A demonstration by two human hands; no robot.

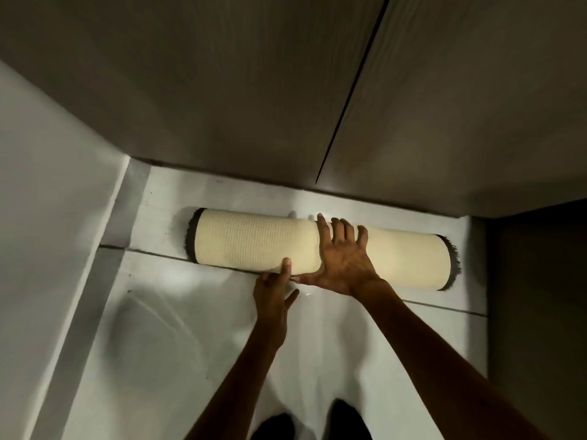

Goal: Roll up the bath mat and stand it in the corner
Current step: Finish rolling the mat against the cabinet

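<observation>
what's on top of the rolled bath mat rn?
The right hand lies flat across the middle of the bath mat, fingers spread. The left hand touches its near edge. The mat surface under the palm is covered; nothing else sits on it.

floor: pale glossy tiles [197, 328] under me, dark grout lines, bright glare patches | ahead: grey-brown wood-grain panels [222, 90], one thin dark seam [352, 90] between them | my left: plain light wall [41, 192] | my right: dark shadowed recess [540, 281] | light: dim overall
</observation>
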